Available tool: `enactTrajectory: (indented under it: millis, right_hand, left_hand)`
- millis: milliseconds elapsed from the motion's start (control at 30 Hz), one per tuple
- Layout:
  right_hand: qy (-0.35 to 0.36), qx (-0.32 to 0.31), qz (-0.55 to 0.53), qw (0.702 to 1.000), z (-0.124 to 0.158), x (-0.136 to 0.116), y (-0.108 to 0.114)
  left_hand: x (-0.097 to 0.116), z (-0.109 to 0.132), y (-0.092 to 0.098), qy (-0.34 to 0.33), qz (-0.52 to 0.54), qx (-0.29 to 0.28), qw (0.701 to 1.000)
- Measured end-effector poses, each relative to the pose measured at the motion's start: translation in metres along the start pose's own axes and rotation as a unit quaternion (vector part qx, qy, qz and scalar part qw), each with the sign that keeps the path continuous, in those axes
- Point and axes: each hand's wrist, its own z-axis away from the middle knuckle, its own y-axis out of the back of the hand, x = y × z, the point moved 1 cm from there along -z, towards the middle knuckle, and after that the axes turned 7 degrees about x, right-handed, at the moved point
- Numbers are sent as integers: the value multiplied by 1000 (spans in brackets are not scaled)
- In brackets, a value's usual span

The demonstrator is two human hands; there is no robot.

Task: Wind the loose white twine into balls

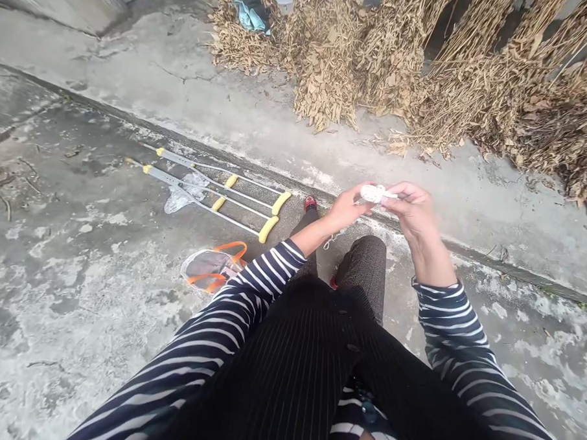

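A small white bundle (374, 194), possibly wound cord or gauze, is held up in front of my legs between both hands. My left hand (348, 208) grips it from the left with closed fingers. From the other side, my right hand (411, 209) pinches its right end between thumb and fingers. A thin white strand (327, 243) shows lower down, below my left wrist; whether it joins the bundle I cannot tell. The fingers hide part of the bundle.
Two crutches (212, 192) with yellow pads lie on the concrete at left, over a clear plastic bag (178, 200). Nearer me is a clear bag with orange handles (201, 268). A low concrete ledge (259, 124) runs across, with dried plant stalks (392, 75) heaped on it.
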Motion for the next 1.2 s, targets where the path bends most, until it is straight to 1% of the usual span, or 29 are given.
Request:
enactTrajectory:
  millis: [33, 100, 167, 233, 300, 367, 433, 467, 500, 567, 633, 700, 733, 800, 833, 900, 1000, 1067, 1133, 1167, 1200]
  right_hand:
    - [0, 1, -1, 1000, 0, 1, -5]
    - [13, 11, 0, 1000, -1, -1, -12]
    - [43, 34, 7, 998, -4, -4, -14]
    - [79, 65, 20, 995, -9, -6, -10]
    - [116, 97, 46, 987, -17, -2, -4]
    - [153, 132, 98, 975, -25, 8, 3]
    - [185, 163, 171, 954, -30, 24, 11]
    - [194, 165, 210, 944, -30, 33, 14]
    - [196, 153, 245, 937, -28, 42, 16]
    - [178, 92, 292, 935, -19, 60, 18]
    - [125, 17, 277, 953, -4, 73, 17]
    - [52, -41, 199, 978, 12, 76, 12]
    - [15, -59, 147, 987, 20, 75, 9]
    - [-44, -68, 49, 995, 30, 68, 2]
    - [-62, -61, 10, 996, 34, 64, -1]
    - [-80, -30, -43, 995, 35, 58, -3]
    - [-66, 36, -64, 995, 27, 62, -1]
    - [-19, 99, -14, 995, 19, 72, 5]
    - [47, 153, 99, 982, 14, 83, 11]
    - [71, 161, 163, 971, 13, 89, 13]
    - [82, 150, 213, 962, 14, 94, 15]
  left_hand:
    - [7, -1, -4, 11, 35, 3, 999]
    - [15, 1, -8, 39, 78, 6, 996]
    - [14, 9, -8, 59, 106, -3, 993]
    - [9, 19, -6, 72, 121, -23, 990]
    - [3, 32, -3, 93, 120, -53, 987]
    - [0, 43, 0, 114, 98, -100, 984]
    - [4, 51, 5, 123, 56, -148, 980]
    - [8, 52, 9, 124, 28, -165, 978]
    - [13, 51, 15, 120, -1, -172, 978]
    - [23, 42, 27, 93, -66, -161, 980]
    - [31, 27, 41, 33, -136, -124, 982]
    - [33, 9, 51, -24, -186, -88, 978]
    - [30, 2, 54, -39, -196, -78, 977]
    - [20, -6, 53, -32, -188, -85, 978]
    - [13, -6, 49, -13, -177, -97, 979]
    - [-1, 3, 38, 36, -159, -122, 979]
    - [-18, 30, 21, 82, -139, -158, 974]
    - [-23, 49, 16, 91, -144, -178, 969]
    - [-20, 61, 17, 91, -164, -196, 962]
    - [-17, 63, 20, 84, -175, -204, 960]
    - [-11, 62, 23, 69, -189, -209, 957]
